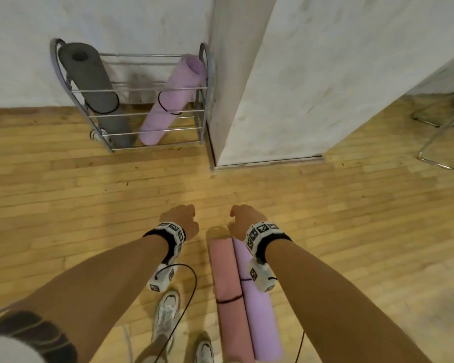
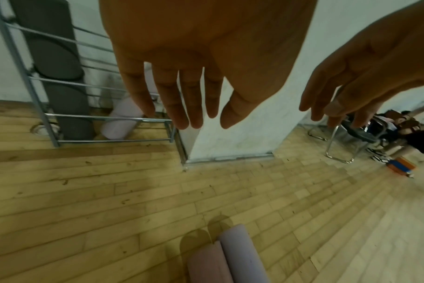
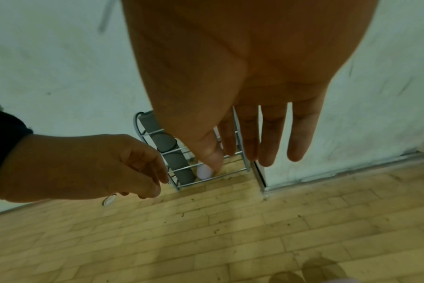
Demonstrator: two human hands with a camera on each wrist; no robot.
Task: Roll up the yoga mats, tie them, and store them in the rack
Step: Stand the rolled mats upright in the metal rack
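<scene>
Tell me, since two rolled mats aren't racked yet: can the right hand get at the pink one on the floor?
Probably yes. The right hand is open and holds nothing, the pink mat lies below it beside the lilac mat, and nothing covers it.

No readable text, label, brand or number on anything in view.

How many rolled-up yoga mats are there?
4. A grey mat and a purple mat stand in the rack. A pink mat and another purple mat lie side by side on the floor. More may be out of view.
</scene>
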